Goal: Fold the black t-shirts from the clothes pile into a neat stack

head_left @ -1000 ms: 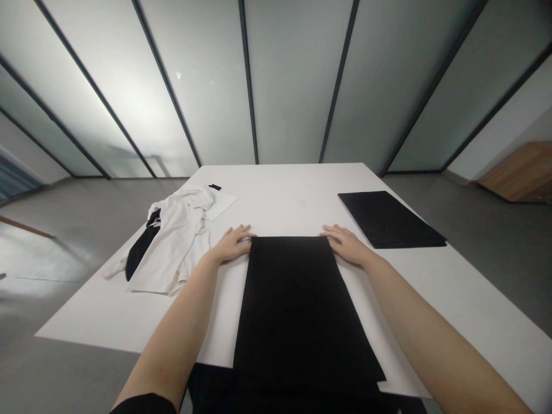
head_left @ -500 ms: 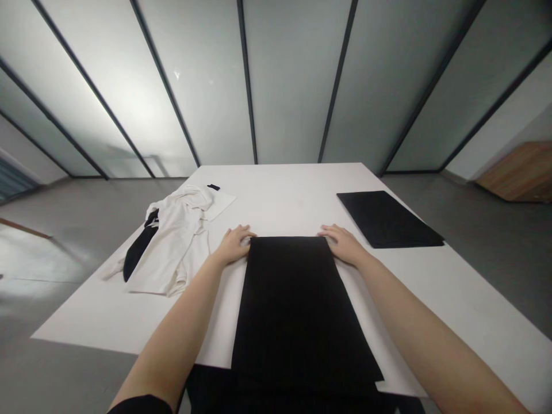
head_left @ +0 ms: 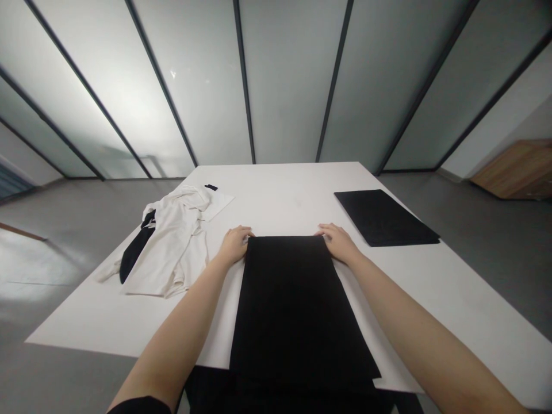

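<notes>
In the middle a flat black rectangular piece [head_left: 302, 305] lies lengthwise on the white table, its near end reaching the front edge. I cannot tell whether it is a thin board or neatly folded cloth. My left hand [head_left: 235, 244] is at its far left corner, fingers curled in against the edge. At the far right corner my right hand [head_left: 337, 241] grips in the same way, fingertips on the edge. Both thumbs are mostly hidden. Another flat black piece [head_left: 383, 218], with a small step at one corner, rests farther right, touched by neither hand.
White clothing [head_left: 172, 241] lies crumpled on the left of the table [head_left: 280, 195], with a dark part [head_left: 137, 253] showing beside it. A small black item [head_left: 211, 187] sits behind it. Frosted glass panels [head_left: 288, 80] stand beyond the table, and a wooden piece [head_left: 513, 169] is at far right.
The whole view has shifted slightly. Both hands stay at the far corners, their fingers drawn in a little more. The black piece has hardly moved on the table.
</notes>
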`<state>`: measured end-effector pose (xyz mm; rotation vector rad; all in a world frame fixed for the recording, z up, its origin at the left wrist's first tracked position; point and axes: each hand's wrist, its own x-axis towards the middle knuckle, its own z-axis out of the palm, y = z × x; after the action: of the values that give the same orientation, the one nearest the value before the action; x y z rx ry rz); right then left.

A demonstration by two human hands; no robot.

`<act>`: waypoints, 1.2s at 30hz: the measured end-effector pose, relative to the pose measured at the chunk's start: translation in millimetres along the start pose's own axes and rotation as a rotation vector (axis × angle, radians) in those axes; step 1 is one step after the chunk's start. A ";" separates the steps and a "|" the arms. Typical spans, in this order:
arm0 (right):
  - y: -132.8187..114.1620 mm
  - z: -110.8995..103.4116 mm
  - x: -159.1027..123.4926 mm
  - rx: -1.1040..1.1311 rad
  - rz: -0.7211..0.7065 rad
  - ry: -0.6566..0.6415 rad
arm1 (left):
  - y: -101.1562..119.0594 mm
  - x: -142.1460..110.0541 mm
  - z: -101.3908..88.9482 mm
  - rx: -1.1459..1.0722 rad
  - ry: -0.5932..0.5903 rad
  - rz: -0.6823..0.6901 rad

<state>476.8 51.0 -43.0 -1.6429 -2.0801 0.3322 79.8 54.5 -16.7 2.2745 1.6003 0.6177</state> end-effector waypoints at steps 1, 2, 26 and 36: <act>0.8 0.2 0.5 0.027 0.003 0.017 | -0.7 0.8 0.5 -0.028 0.016 0.015; 1.5 0.1 0.8 0.060 0.003 0.032 | -1.3 1.2 0.6 -0.061 0.032 0.028; -20.0 -8.4 -5.4 0.852 0.277 -0.085 | 9.2 1.1 0.5 -0.995 -0.078 -0.381; -22.2 -6.9 -3.6 0.724 0.186 0.016 | 12.4 -2.3 5.8 -0.783 -0.003 -0.249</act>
<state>462.0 41.2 -27.5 -1.3611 -1.5165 0.9930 92.2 48.1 -16.3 1.4803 1.2875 0.9585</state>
